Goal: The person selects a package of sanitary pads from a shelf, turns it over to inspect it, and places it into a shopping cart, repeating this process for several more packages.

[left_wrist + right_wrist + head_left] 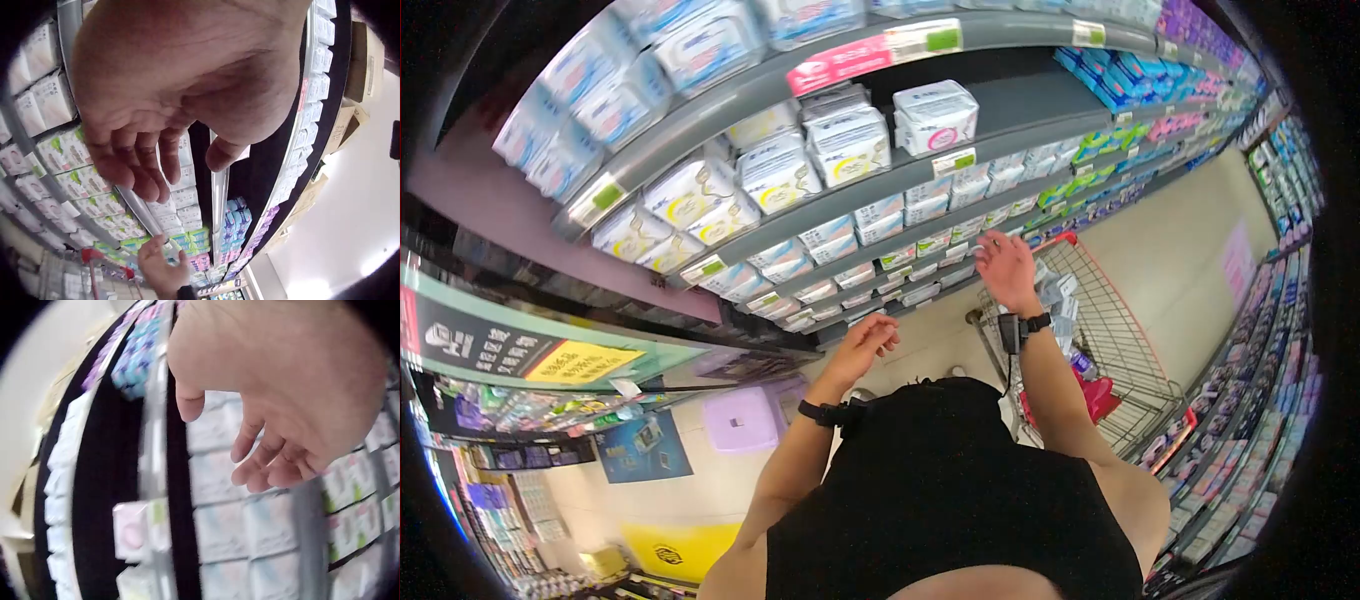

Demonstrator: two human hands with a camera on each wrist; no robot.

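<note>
Both hands are held in the air before a store shelf (1020, 105), holding nothing. My left hand (862, 348) has its fingers loosely curled, near the lower rows of packs. To its right my right hand (1007, 272) is raised with relaxed fingers, overlapping the edge of the shopping cart in the head view. White packs with yellow marks (850, 150) stand on the upper shelf, beside a short stack of white packs with a pink circle (940, 130). In the right wrist view, white and pale-blue packs (222, 531) lie behind the fingers.
A wire shopping cart (1135, 345) with a red bag (1102, 398) and other goods stands at the right. Behind the left arm are a lilac stool (740, 420) and a sign board (520, 345). Another stocked shelf (1250, 420) lines the far right.
</note>
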